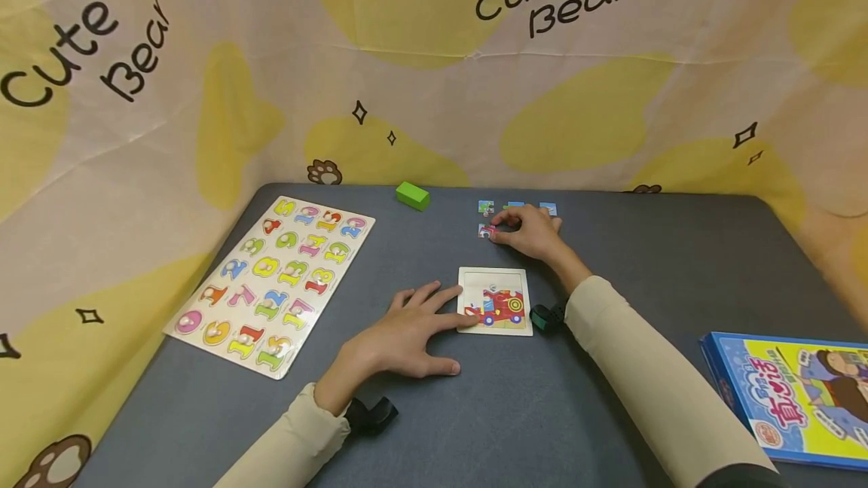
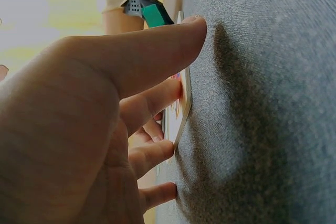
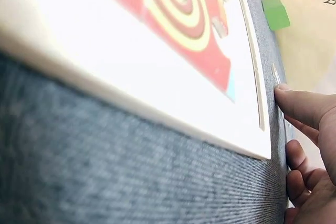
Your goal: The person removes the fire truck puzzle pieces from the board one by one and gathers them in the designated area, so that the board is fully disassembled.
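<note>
A small square jigsaw tray lies flat on the table, a red vehicle picture filling its lower right part. My left hand is spread out, with fingertips resting on the tray's left edge; the left wrist view shows the tray's thin edge under them. Beyond the tray, my right hand pinches a red and blue puzzle piece between thumb and index finger, down at the table. Other loose pieces lie behind it: a green and blue piece, one partly covered piece and a blue piece.
To the left lies a number board with colourful numerals. A green block sits at the table's back edge, in front of a patterned cloth. At the right front is a blue and yellow box.
</note>
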`<action>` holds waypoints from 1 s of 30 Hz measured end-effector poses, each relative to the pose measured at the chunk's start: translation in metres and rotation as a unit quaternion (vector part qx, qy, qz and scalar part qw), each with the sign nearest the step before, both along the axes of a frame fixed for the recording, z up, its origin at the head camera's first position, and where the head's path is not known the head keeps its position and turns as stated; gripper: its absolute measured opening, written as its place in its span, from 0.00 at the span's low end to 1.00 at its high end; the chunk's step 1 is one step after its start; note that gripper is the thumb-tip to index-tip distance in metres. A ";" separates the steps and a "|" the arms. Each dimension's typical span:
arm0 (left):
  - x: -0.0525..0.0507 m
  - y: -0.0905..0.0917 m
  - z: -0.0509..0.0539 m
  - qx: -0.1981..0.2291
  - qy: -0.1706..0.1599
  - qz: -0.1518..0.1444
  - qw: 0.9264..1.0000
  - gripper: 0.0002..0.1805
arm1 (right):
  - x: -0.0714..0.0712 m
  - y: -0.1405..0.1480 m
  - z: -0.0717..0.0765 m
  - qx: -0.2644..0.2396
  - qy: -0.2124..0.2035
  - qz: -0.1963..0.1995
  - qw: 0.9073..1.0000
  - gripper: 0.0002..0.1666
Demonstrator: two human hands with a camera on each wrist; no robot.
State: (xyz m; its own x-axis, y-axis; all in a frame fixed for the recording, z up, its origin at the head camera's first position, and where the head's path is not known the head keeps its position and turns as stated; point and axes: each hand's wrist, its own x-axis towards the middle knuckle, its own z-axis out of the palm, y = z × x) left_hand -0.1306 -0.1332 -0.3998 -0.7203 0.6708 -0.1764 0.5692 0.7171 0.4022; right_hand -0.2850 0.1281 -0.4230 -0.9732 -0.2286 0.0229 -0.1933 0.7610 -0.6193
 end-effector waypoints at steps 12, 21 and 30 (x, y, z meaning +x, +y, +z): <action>0.000 0.000 0.000 0.001 -0.005 0.002 1.000 0.36 | -0.004 -0.002 -0.001 -0.001 -0.006 -0.008 1.000 0.17; 0.000 0.000 0.000 0.003 -0.007 0.002 1.000 0.37 | 0.001 0.003 -0.002 -0.029 0.000 0.018 0.999 0.21; 0.000 0.001 0.000 -0.006 -0.011 0.008 1.000 0.36 | 0.016 0.013 -0.004 -0.074 0.005 0.041 0.996 0.18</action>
